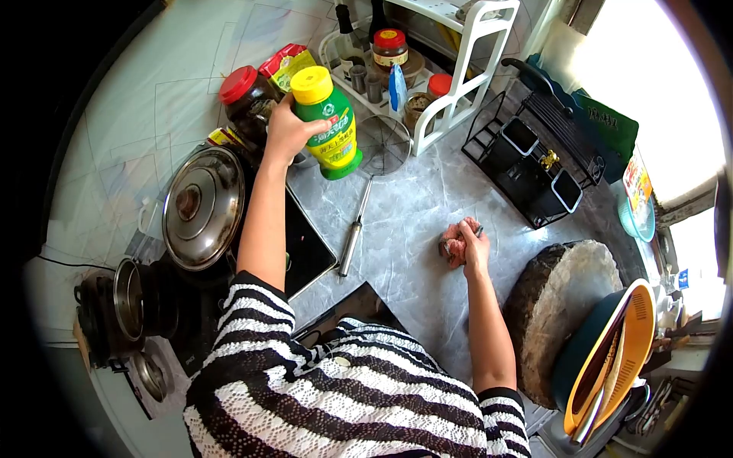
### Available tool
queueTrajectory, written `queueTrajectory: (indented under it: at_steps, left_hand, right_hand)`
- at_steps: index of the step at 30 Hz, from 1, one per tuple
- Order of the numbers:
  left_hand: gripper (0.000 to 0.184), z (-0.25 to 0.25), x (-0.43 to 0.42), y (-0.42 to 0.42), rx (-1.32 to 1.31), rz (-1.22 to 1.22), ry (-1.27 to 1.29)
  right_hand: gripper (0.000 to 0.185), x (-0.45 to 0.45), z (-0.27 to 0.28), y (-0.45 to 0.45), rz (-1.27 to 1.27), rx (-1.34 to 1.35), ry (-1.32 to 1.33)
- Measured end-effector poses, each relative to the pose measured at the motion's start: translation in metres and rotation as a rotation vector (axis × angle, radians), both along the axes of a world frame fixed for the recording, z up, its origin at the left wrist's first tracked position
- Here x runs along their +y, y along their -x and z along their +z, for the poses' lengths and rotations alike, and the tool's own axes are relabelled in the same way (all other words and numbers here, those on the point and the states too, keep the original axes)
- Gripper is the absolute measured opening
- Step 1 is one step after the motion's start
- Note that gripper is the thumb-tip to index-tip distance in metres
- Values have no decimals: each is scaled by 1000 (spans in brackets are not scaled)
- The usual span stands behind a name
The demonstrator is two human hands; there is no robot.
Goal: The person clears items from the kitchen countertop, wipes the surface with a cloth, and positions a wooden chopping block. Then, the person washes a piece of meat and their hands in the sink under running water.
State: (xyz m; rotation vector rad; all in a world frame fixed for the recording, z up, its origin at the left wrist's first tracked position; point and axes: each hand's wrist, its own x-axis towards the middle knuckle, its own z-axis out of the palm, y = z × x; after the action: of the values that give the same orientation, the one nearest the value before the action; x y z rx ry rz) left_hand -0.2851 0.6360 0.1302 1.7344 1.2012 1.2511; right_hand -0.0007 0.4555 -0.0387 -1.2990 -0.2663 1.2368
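My left hand (287, 131) is closed around a green and yellow seasoning bottle (334, 141) with a yellow cap, held upright near the rack. Its label is printed in Chinese characters. My right hand (475, 249) presses a crumpled pinkish-red cloth (456, 246) onto the grey marbled countertop (412, 206). Between the hands lies a wire skimmer (352, 246), its handle pointing towards me and its round mesh head close to the bottle. Behind my left hand stands a dark jar (250, 99) with a red lid.
A white rack (458, 84) with jars and bottles stands at the back. A lidded pan (205, 208) is on the left. To the right are a black utensil holder (527, 172), a thick round chopping block (569, 305) and a yellow basket (634, 336).
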Motion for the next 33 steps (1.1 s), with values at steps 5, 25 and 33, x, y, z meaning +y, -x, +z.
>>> queueTrajectory:
  at_steps: [5, 25, 33]
  left_hand:
    - [48, -25, -9, 12, 80, 127, 17]
    - [62, -82, -34, 23, -60, 282, 37]
    - [53, -60, -102, -18, 282, 439, -685]
  right_hand:
    - [14, -2, -4, -5, 14, -28, 26]
    - [50, -29, 3, 2, 511, -1477, -8]
    - [34, -42, -2, -11, 556, -1527, -140]
